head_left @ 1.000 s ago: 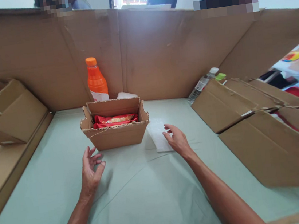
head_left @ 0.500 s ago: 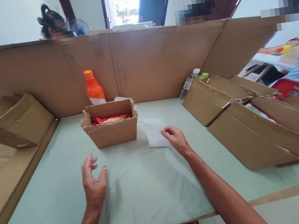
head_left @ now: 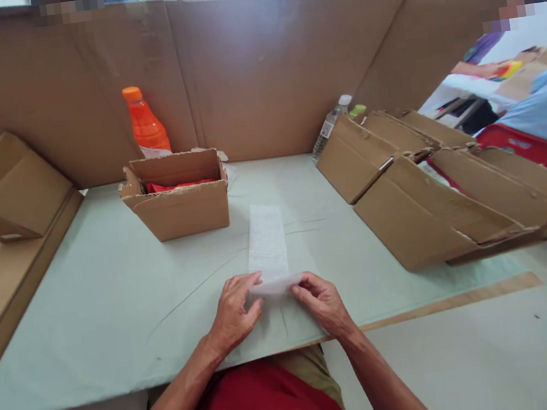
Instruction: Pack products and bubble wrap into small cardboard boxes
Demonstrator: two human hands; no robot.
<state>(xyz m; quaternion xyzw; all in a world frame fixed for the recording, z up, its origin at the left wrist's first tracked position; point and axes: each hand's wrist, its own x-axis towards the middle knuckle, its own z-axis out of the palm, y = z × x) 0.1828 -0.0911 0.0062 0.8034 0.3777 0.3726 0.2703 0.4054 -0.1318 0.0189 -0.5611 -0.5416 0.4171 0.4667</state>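
Observation:
A thin, translucent white sheet, perhaps tissue or soft plastic, lies as a long strip on the table in front of me. Its near end is raised off the cloth. My right hand pinches the right corner of that end between thumb and fingers. At the left corner is my left hand, thumb and fingers apart, with the fingertips beside or touching the edge. Beyond the sheet, to the left, stands an open cardboard box with red packets inside.
An orange bottle stands behind the box, against a cardboard partition. Several open cardboard boxes and a clear bottle are on the right. Another box rests on flat cardboard at the left. Other people sit beyond.
My right hand has drawn the white sheet toward me, and the sheet now extends as a longer strip. My left hand has come across to its near left corner. The view has tilted down.

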